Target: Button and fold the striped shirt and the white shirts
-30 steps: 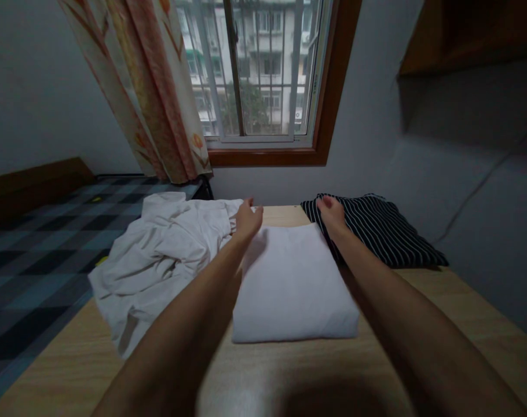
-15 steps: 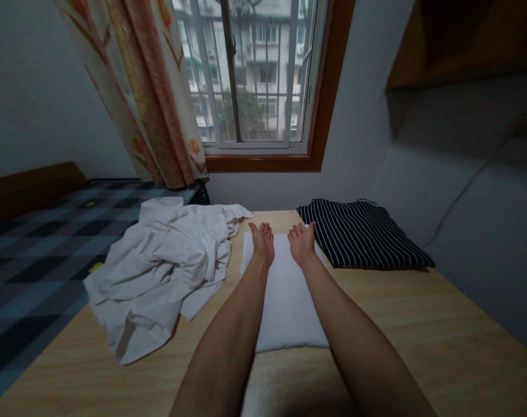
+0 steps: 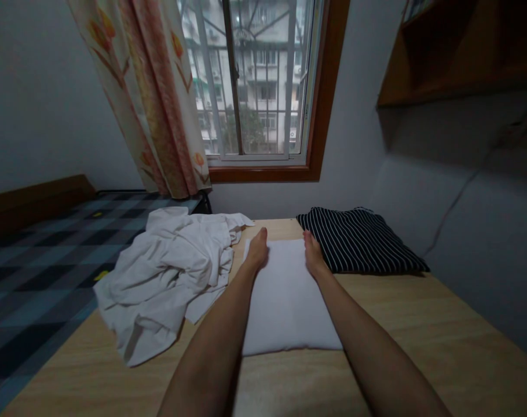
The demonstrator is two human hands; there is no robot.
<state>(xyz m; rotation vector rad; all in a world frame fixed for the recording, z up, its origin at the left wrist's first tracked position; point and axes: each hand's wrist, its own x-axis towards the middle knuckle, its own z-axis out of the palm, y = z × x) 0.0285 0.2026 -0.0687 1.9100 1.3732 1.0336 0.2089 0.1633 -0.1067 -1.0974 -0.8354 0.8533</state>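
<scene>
A folded white cloth (image 3: 287,301) lies flat on the wooden table (image 3: 424,324) in front of me. My left hand (image 3: 256,252) rests on its far left edge, and my right hand (image 3: 313,258) on its far right edge. Both hands stand on their sides with thumbs up and fingers stretched forward along the cloth, holding nothing. A crumpled white garment (image 3: 168,272) lies just left of my left hand. A folded dark striped garment (image 3: 359,240) lies just right of my right hand.
A bed with a blue checked cover (image 3: 37,260) stands left of the table. Behind are a barred window (image 3: 255,81) and a flowered curtain (image 3: 154,98). A wooden shelf (image 3: 454,52) hangs on the right wall.
My hands went from the cloth's far corners to its middle with palms up. Now they have spread apart to its side edges and turned onto their sides.
</scene>
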